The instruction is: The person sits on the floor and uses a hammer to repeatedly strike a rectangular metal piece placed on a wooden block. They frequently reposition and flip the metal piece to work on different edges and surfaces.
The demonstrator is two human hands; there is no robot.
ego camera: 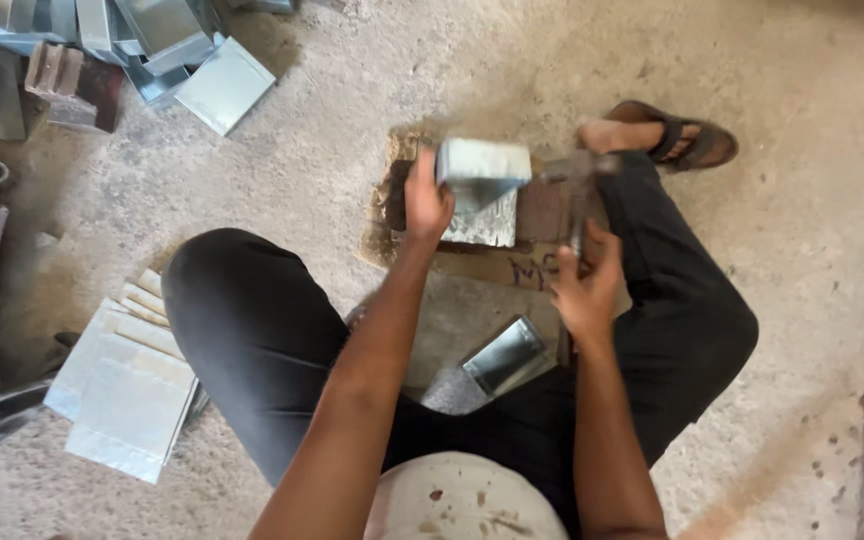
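I sit on a concrete floor with my legs spread. My left hand point(426, 200) grips a folded sheet-metal box piece point(482, 172), holding it on a rusty iron block point(542, 212) set in the floor. My right hand point(584, 282) is closed around the handle of a hammer point(576, 178), whose blurred head hovers just right of the metal piece. Between my legs lies a small shiny metal tray piece point(507, 355). Near the hammer head rests my sandalled foot point(667, 138).
A stack of flat cut metal sheets point(127, 385) lies at my left knee. Finished folded metal boxes point(167, 50) are piled at the top left beside a wooden block point(72, 88). Dark metal objects sit at the left edge, and more items at the right edge.
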